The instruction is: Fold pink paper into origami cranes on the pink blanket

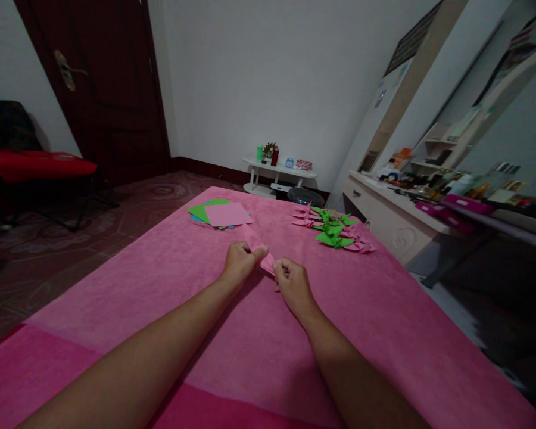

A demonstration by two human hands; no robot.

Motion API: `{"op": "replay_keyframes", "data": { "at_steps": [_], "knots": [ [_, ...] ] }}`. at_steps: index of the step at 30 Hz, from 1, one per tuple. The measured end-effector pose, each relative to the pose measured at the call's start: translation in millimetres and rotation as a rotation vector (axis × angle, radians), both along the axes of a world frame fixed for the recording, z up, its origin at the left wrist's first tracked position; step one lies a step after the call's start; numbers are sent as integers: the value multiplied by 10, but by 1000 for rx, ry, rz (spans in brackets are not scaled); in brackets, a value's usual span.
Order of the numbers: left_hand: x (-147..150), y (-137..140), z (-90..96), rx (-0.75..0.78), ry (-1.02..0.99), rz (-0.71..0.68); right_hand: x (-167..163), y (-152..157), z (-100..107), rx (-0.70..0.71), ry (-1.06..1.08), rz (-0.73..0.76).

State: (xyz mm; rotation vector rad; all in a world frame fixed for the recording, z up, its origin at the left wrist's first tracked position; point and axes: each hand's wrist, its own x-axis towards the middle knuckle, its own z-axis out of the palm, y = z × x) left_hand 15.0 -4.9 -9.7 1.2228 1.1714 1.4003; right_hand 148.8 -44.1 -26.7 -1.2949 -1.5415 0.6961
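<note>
Over pink cloth point(250, 357), nr paper stack point(228, 214): my L hand point(240, 262) & R hand point(293, 285), both w/ fingertip grip on folded paper point(268, 264).

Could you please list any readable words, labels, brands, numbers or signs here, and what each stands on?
No text can be read in this picture.
Folded pink paper, loose sheets and paper birds: no visible writing.
Bottles on the dressing table: any labels are too small and blurred to read.
Blue object on the white stand: any marking is too small to read.
Sticker-like patch high on the right: too blurred to read.
</note>
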Motion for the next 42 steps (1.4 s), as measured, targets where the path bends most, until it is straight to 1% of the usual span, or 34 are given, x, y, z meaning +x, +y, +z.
{"op": "replay_keyframes", "data": {
  "at_steps": [3,7,13,17,19,21,23,25,27,28,29,31,34,38,42],
  "knots": [
    [-14,24,-23,4,1,25,-1,-8,8,-13,-32,-3],
    [-41,41,-23,17,9,44,-4,-17,27,-46,-22,6],
    [-7,-16,27,19,-8,-10,-12,-12,32,-100,93,31],
    [64,-62,34,45,-24,-80,-19,-11,22,-71,96,64],
    [67,-55,28,54,-45,-82,-17,-21,37,-67,101,94],
    [26,-18,24,48,-68,-44,-11,-34,60,-71,116,119],
    [-57,40,27,36,-107,33,-2,-42,75,-75,121,118],
    [-155,102,35,35,-174,128,9,-36,71,-87,116,78],
    [-226,144,35,50,-242,159,23,-16,51,-113,150,24],
    [-238,152,28,30,-258,124,31,-1,39,-125,188,9],
    [-232,152,16,-3,-271,59,39,14,28,-133,235,7],
    [-174,130,-18,-51,-276,-114,53,40,17,-134,329,34],
    [-53,74,-63,-54,-279,-295,64,51,27,-131,417,84],
    [0,28,-64,-50,-300,-408,59,21,55,-133,475,136],
    [-22,6,-26,-66,-335,-473,53,-13,65,-112,438,214]
  ]
}}
